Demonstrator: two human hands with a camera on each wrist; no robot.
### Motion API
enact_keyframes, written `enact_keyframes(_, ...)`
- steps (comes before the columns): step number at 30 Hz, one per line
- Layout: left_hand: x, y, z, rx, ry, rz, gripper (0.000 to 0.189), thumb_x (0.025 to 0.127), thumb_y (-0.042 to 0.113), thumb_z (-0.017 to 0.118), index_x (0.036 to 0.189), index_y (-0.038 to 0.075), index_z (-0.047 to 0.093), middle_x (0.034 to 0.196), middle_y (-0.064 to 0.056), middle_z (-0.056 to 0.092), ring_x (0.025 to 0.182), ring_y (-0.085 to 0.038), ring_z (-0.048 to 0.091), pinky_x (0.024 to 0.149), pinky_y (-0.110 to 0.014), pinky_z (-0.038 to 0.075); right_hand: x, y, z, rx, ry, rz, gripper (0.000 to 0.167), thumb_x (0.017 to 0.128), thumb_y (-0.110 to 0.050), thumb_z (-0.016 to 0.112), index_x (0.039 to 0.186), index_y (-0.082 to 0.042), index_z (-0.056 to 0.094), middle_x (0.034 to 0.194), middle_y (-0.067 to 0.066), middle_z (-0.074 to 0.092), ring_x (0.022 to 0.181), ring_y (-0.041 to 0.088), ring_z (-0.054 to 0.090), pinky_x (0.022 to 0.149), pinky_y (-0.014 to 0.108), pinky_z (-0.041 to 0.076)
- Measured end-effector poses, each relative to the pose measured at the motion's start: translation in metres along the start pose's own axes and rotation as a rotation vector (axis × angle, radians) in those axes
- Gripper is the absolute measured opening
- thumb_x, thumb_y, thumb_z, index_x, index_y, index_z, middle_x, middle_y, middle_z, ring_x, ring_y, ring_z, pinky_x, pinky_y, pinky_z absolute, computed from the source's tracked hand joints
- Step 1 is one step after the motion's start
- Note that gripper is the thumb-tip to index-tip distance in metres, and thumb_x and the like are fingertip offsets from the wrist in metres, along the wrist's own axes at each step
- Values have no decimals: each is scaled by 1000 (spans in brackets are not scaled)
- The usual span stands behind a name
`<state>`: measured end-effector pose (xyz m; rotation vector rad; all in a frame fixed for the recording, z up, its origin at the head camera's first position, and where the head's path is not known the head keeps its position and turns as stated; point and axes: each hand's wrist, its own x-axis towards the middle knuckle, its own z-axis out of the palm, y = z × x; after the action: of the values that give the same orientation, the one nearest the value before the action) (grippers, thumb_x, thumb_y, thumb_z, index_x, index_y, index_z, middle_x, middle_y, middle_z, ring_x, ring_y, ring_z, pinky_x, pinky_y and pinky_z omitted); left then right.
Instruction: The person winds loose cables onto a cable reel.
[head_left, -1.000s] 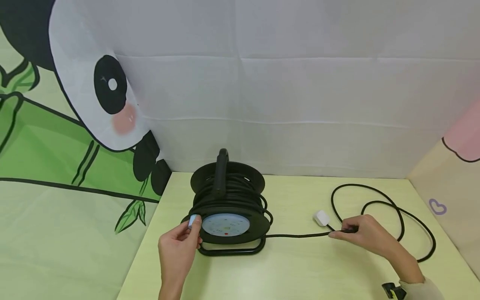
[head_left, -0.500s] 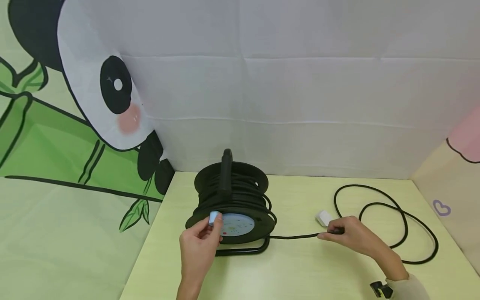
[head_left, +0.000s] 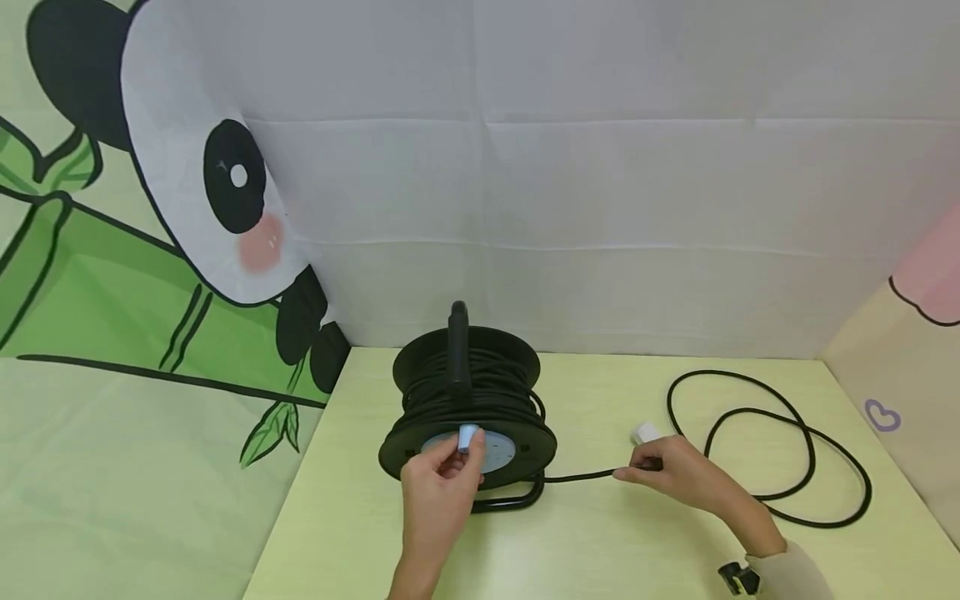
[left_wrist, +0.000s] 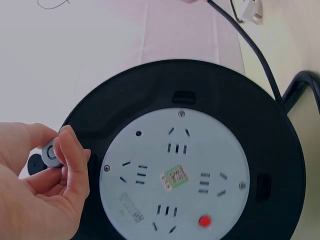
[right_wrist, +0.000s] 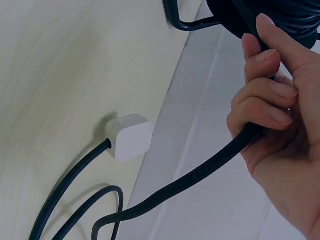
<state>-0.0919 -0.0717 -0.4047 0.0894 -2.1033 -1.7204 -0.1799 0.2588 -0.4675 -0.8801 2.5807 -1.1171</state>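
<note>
A black cable reel [head_left: 534,442] stands on the table with a light-blue socket panel [head_left: 499,452] facing me. My left hand [head_left: 441,510] pinches a small light-blue winding knob [head_left: 467,437] in front of the panel, covering part of it. In the left wrist view the knob [left_wrist: 51,154] sits between thumb and fingers at the disc's edge. To the right, my right hand [head_left: 686,477] holds the black cable [head_left: 579,477], which runs leftward into the reel. The right wrist view has the fingers curled round this cable [right_wrist: 185,180].
A white plug [head_left: 645,432] lies just behind the right hand. Loose cable loops [head_left: 810,442] spread over the right of the table [head_left: 592,558]. The reel's carry handle [head_left: 459,350] rises on top, and a white cloth backdrop [head_left: 630,192] hangs behind.
My left hand has swung the knob from the panel's left side to its upper middle. My right hand has moved left toward the reel with the cable, and the right-hand cable loop has shifted slightly.
</note>
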Motion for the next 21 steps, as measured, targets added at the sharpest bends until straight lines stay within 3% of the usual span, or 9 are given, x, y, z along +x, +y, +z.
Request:
enact_keyframes(6,-3,-1,14,-31,-15,28,15,94,12,77,83,2,77,65,-1,67,51,-11,63,50,-23,55,9,-4,9,-73,0,8,38,94,-41,76,64,-27,57,59,-20,35,54,-3,30,50,18,29)
enact_keyframes(14,-6,-12,57,34,-28,140,29,91,8,77,64,13,65,59,11,52,50,1,47,46,-18,46,10,4,-4,-185,47,35,51,90,-49,77,58,-26,44,60,-20,29,56,-3,27,51,17,25)
enact_keyframes(21,-15,-33,81,126,-82,129,41,89,8,76,57,18,54,53,16,44,49,7,40,46,-12,39,5,15,-20,-178,64,51,48,94,-41,75,58,-27,47,55,-24,29,52,-3,27,49,17,25)
